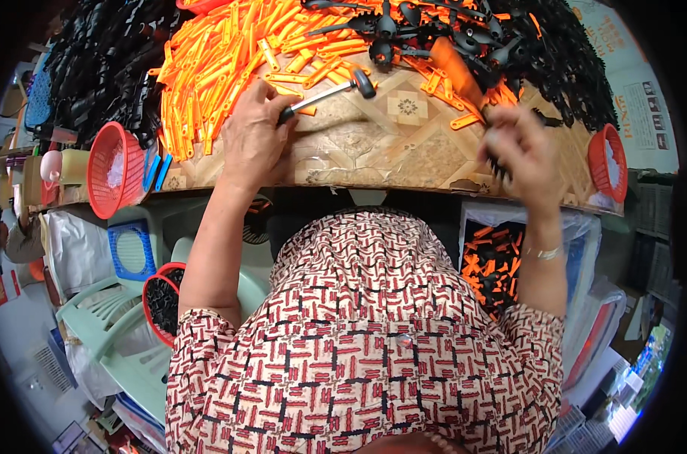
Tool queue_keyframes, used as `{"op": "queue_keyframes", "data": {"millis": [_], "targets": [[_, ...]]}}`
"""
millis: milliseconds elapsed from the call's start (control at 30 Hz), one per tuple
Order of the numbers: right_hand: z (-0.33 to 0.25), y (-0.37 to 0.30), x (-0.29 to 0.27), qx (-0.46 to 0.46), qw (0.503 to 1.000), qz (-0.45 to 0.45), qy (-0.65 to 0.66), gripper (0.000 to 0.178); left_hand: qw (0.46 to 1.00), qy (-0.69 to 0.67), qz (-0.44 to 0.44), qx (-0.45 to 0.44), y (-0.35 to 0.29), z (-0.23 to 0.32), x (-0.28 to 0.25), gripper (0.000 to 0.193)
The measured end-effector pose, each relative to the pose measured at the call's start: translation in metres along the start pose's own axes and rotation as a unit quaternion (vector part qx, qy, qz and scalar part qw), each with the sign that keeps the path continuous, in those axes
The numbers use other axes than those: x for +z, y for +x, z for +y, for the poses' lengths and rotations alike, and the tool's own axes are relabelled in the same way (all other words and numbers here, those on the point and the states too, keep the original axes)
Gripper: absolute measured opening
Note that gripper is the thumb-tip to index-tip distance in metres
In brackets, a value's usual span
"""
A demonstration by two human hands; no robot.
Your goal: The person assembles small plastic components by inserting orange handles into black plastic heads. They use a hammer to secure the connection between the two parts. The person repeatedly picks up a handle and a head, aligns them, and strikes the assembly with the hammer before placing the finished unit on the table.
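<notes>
1. The left hand [251, 136] closes its grip around the dark handle of a small hammer [336, 91], which lies low over the patterned surface [374, 144].
2. The hammer's long axis runs from the hand up and to the right, its head pointing toward the orange strips [230, 53].
3. The right hand [519, 147], blurred, closes around a long orange piece with a black part [464, 76], held tilted above the surface.
4. That piece sits right of the hammer head, apart from it; the right hand is nearer.
5. Red baskets [115, 168] flank the surface edges.
</notes>
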State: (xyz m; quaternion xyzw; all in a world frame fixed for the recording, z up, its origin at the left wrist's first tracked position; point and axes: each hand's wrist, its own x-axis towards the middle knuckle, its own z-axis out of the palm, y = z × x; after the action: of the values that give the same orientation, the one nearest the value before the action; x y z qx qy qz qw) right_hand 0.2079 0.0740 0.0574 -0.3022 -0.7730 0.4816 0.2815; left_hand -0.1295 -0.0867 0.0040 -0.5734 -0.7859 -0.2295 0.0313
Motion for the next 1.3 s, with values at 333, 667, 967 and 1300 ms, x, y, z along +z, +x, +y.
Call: {"op": "queue_keyframes", "data": {"millis": [333, 667, 967, 1300], "targets": [[0.056, -0.097, 0.097, 0.270, 0.930, 0.048, 0.247, 0.014, 0.994, 0.019, -0.065, 0.086, -0.007, 0.008, 0.005, 0.023], [0.050, -0.091, 0.098, 0.281, 0.936, 0.052, 0.204, 0.015, 0.887, -0.271, -0.340, 0.155, 0.013, 0.087, 0.032, 0.017], [0.052, -0.089, 0.095, 0.286, 0.936, 0.043, 0.200, 0.016, 0.905, -0.205, -0.271, 0.256, 0.019, 0.111, 0.041, 0.019], [0.045, -0.083, 0.088, 0.305, 0.931, 0.025, 0.202, 0.018, 0.903, -0.197, -0.196, 0.329, 0.025, 0.114, 0.054, 0.021]]}}
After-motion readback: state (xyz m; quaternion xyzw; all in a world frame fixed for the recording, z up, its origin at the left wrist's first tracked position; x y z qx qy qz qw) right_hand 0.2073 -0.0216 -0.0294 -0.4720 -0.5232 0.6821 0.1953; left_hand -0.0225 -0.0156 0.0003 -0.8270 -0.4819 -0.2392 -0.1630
